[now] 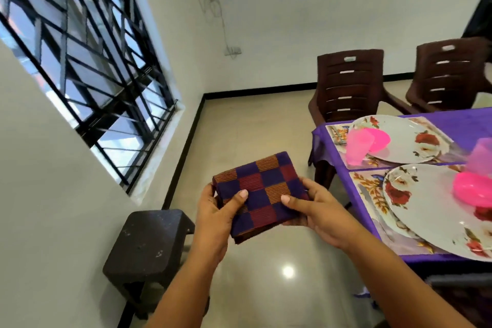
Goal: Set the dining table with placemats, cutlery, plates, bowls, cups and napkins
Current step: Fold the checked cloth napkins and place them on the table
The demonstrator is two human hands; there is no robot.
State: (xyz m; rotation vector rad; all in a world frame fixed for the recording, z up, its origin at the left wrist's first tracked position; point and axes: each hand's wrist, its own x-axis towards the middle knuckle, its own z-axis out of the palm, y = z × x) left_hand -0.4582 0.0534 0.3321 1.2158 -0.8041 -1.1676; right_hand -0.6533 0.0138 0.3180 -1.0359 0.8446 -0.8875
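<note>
— Purple-clothed table (463, 121) off to the right, floral plates (415, 141) and pink bowls (471, 189) already laid?

— Yes. Folded checked napkin (262, 194) held over the floor, just left of the table edge.

— Fingers?

— Left hand (215, 210) and right hand (316, 210) both pinching it, thumbs on top. Long axis running away and rightward; right hand nearer the table.

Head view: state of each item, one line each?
checkered napkin: folded, held in mid-air off the table
left hand: grips napkin's left edge
right hand: grips napkin's right edge
near plate: on placemat, pink bowl on it
far plate: on placemat
</note>
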